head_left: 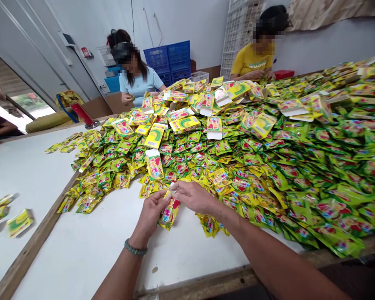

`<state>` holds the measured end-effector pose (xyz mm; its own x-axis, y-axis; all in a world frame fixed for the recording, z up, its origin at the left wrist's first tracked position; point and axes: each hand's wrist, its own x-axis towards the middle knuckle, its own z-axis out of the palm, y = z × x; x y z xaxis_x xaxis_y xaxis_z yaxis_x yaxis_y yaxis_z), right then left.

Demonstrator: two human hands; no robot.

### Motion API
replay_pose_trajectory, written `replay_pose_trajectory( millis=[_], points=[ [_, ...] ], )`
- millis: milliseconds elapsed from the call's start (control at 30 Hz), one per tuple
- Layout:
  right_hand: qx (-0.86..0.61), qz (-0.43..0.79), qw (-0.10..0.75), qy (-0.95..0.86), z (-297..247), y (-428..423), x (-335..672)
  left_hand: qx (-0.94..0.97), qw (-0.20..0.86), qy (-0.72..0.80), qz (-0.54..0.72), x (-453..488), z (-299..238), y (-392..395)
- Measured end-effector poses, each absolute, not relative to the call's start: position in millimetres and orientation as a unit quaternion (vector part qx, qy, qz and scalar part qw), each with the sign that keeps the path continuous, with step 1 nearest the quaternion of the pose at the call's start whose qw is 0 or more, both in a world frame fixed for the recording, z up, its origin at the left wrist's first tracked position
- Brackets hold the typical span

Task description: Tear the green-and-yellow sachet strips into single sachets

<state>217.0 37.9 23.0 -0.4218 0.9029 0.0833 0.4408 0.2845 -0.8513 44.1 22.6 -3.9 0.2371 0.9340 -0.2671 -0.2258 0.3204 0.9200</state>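
In front of me, over the white tabletop (112,237), both my hands meet at a small yellow carton (171,213) printed with red fruit and bright lettering. My left hand (153,210), below a beaded bracelet (135,248), pinches its left side near the top. The fingers of my right hand (193,196) close on its upper end, where a bit of white flap shows. Just beyond, another yellow carton with a white open flap (155,164) leans on the heap of green and yellow sachets (237,183).
More cartons (184,121) lie on top of the heap. A wooden strip (37,246) crosses the table at left, with loose cartons (20,223) past it. Two people sit opposite, one in a light blue shirt (142,85), one in yellow (253,58). Blue crates (168,58) stand behind.
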Motion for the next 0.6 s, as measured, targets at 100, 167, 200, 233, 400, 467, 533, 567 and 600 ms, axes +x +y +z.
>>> replay_pose_trajectory(
  millis=[100,167,200,233,400,467,533,567,600],
  points=[
    [-0.451,0.404,0.275,-0.747,19,36,211,0.398,0.681,0.443,0.427,42,-4,22],
    [-0.462,0.412,0.284,-0.732,13,37,208,0.396,0.674,0.445,0.436,40,-3,22],
    [-0.472,0.416,0.297,-0.718,9,38,206,0.398,0.669,0.447,0.441,40,-3,22],
    [-0.482,0.418,0.317,-0.702,6,39,204,0.406,0.662,0.449,0.443,40,-2,21],
    [-0.445,0.448,0.347,-0.693,1,36,196,0.509,0.63,0.471,0.35,38,3,17],
    [-0.406,0.467,0.346,-0.705,1,35,197,0.525,0.607,0.509,0.311,22,12,16],
    [-0.413,0.443,0.381,-0.699,1,40,202,0.512,0.555,0.582,0.302,-13,26,14],
    [-0.44,0.407,0.408,-0.689,1,46,206,0.498,0.507,0.631,0.311,-38,34,13],
    [-0.474,0.356,0.431,-0.68,0,53,211,0.477,0.447,0.675,0.343,-66,43,11]
  ],
)
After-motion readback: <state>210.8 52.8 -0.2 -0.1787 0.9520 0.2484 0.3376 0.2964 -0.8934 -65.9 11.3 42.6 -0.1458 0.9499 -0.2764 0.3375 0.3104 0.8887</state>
